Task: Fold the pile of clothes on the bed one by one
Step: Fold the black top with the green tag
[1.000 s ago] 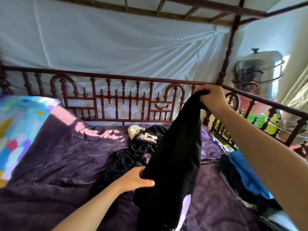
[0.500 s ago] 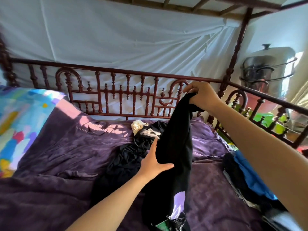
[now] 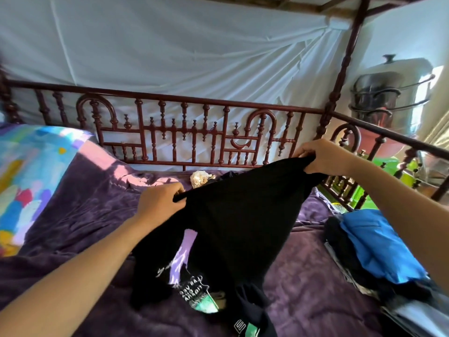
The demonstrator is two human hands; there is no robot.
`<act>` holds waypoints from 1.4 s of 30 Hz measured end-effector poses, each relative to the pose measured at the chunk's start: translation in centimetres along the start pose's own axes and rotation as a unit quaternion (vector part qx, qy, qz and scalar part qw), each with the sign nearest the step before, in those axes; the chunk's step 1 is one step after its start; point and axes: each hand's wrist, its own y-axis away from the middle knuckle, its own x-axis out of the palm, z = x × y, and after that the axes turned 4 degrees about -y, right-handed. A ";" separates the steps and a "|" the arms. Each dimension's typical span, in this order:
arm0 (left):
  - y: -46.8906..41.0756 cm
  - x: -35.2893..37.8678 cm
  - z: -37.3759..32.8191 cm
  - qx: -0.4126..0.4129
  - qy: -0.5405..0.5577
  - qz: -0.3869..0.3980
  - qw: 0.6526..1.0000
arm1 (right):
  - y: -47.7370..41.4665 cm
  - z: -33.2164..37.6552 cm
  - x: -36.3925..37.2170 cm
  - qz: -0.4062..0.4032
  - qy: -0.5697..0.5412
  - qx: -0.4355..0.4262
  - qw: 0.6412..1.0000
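Black T-shirt with purple and green print [image 3: 238,215]: is hanging spread at frame centre above the purple-covered bed [image 3: 85,215]. Left hand [image 3: 160,203] and right hand [image 3: 320,158] are each gripping its upper edge, fingers curled tight. Blue-topped stack of clothes [image 3: 374,242] is lying at right.

Both hands, left [image 3: 159,203] and right [image 3: 320,158], hold a black shirt [image 3: 233,215] spread above the bed [image 3: 303,300].

Arms outstretched, left hand [image 3: 159,203] below right hand [image 3: 323,158], both seemingly pinching a black shirt [image 3: 233,215].
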 end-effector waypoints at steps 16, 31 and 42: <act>8.5 2.1 5.4 -0.176 0.320 0.289 0.885 | -0.6 -2.2 11.0 0.280 0.053 -0.001 0.959; -6.0 0.4 8.8 -0.179 0.068 -0.003 0.982 | -14.1 2.6 13.2 -0.244 -0.194 0.120 0.942; 10.6 17.6 7.0 -0.297 0.015 0.341 0.892 | -5.5 -2.5 36.1 0.176 -0.129 0.281 0.934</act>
